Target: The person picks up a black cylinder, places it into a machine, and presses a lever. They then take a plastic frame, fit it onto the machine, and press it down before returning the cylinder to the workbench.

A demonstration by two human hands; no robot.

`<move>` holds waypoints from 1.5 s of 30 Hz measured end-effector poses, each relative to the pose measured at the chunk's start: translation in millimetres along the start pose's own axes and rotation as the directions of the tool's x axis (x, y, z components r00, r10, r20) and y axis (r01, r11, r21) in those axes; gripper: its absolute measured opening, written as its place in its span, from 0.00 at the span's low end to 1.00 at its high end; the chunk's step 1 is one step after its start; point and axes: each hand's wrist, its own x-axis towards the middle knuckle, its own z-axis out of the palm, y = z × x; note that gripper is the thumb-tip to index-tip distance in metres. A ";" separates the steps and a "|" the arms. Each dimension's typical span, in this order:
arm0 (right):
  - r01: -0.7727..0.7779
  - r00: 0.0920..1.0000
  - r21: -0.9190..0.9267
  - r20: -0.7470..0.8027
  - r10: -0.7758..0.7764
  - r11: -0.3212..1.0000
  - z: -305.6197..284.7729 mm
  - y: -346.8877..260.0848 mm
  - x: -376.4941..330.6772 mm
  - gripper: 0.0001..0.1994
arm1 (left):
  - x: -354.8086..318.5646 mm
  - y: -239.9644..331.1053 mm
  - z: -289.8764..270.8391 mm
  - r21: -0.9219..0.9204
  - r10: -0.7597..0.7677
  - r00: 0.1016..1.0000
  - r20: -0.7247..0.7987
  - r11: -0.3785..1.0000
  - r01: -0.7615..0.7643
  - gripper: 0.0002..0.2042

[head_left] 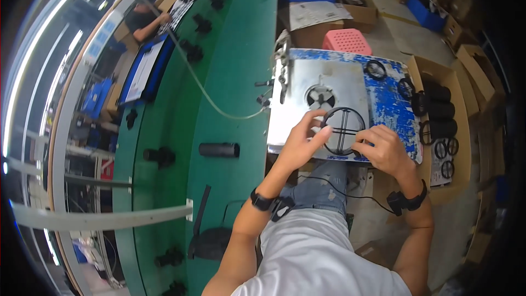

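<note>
A black ring with crossed bars [343,130] is held up in front of me, above the near edge of a metal plate [296,79]. My left hand [306,140] grips the ring's left rim between thumb and fingers. On its lower right rim, the fingers of my right hand [382,149] are pinched. Just beyond the ring, a round fixture [320,97] with a dark, cross-shaped center is set in the plate. A metal clamp-like mechanism [282,68] stands along the plate's left side.
Worn blue tabletop [388,107] extends right of the plate, with a black ring [376,69] on it. A cardboard box [464,131] beside it holds black cylinders and rings. Leftward runs a green bench [224,120] bearing a black tube [219,149]. A pink stool [346,41] stands behind; another person's arm [147,30] shows far left.
</note>
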 end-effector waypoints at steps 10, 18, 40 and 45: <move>-0.247 0.787 0.861 0.446 0.427 -0.444 56.4 -5.0 15.4 0.23 | -28.9 -9.5 0.5 0.802 0.693 0.716 0.085 0.379 -0.462 0.22; -0.324 0.689 0.925 0.376 0.620 -0.201 63.3 -29.8 24.4 0.23 | -43.9 -19.7 -1.2 0.669 0.751 0.659 0.046 0.467 -0.579 0.21; -0.345 0.658 0.906 0.047 0.751 0.246 97.4 -19.8 43.4 0.11 | 1.7 -43.7 23.2 0.356 0.485 0.813 -0.324 0.858 -0.370 0.20; -0.456 0.691 0.804 0.049 0.721 0.383 133.6 34.5 36.5 0.12 | 60.5 -46.7 2.6 0.108 -0.015 0.985 -0.169 0.994 0.033 0.21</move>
